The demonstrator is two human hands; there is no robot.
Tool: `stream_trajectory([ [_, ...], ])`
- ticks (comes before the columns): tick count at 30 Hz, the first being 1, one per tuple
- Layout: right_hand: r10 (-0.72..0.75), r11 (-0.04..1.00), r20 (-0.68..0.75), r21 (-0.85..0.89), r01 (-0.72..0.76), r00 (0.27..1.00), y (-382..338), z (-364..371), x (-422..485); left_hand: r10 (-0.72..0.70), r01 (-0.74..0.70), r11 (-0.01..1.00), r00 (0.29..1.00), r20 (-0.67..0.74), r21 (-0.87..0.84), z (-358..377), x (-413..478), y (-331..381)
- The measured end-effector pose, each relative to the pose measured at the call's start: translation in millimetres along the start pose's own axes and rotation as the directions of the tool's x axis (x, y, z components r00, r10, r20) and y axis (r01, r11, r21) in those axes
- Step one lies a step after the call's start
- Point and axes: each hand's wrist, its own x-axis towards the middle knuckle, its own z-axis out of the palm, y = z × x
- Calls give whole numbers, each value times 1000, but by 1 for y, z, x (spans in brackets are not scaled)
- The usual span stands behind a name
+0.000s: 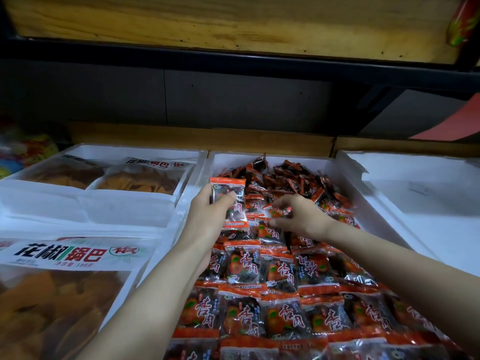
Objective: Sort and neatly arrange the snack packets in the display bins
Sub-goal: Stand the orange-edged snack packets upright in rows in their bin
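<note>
A white foam bin [345,183] in the middle holds many small orange-and-black snack packets. Near me they lie flat in overlapping rows [272,294]; at the back they form a loose heap [288,178]. My left hand [207,216] holds one packet [230,201] upright above the bin's left side, thumb across its front. My right hand [298,216] reaches into the middle of the bin, its fingertips pinched on a small orange packet [279,211] lying among the others.
A white bin [166,157] at the left holds large bags of orange crisps [65,276] with Chinese labels. The white bin [415,198] at the right shows only its bare floor. A dark wall and a wooden shelf [233,22] hang over the back.
</note>
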Motion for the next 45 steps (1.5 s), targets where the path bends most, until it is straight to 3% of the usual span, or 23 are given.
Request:
stream_trajectory([
  [3, -76, 961, -129, 253, 107, 989, -22, -7, -14, 35, -36, 999, 998, 49, 17, 2, -4, 0],
  [6, -109, 833, -129, 529, 161, 986, -45, -15, -30, 83, -85, 996, 992, 97, 15, 4, -5, -2],
  [8, -122, 782, -111, 601, 164, 986, -48, -19, -36, 124, -128, 991, 986, 111, 28, 5, -6, -3],
  [12, -166, 882, -80, 433, 184, 983, -37, -24, -38, 174, -200, 971, 966, 189, 130, 9, -10, -8],
  [15, -129, 891, -40, 435, 134, 991, -24, -33, -36, 191, -256, 926, 951, 242, 278, 18, -12, -11],
  [20, -20, 946, -119, 320, 58, 993, 12, -57, -20, 306, -482, 645, 874, 378, 593, 26, -1, -7],
  [25, 43, 983, 70, 178, -55, 997, 46, -51, -3, 133, -585, 341, 805, 579, 736, 35, 30, -12],
  [30, 2, 997, 258, 78, -23, 966, 53, -33, 4, -91, -575, 209, 794, 601, 791, 46, 43, -27],
  [34, -42, 999, 240, -14, 47, 970, 56, -21, 6, -89, -569, 199, 800, 593, 798, 47, 43, -31],
  [40, -96, 995, 215, 0, 98, 972, 58, -25, 10, -100, -567, 216, 797, 595, 795, 46, 50, -31],
  [45, 13, 996, 98, 83, -22, 995, 69, -28, 42, -38, -476, 327, 856, 515, 816, 42, 79, -30],
])
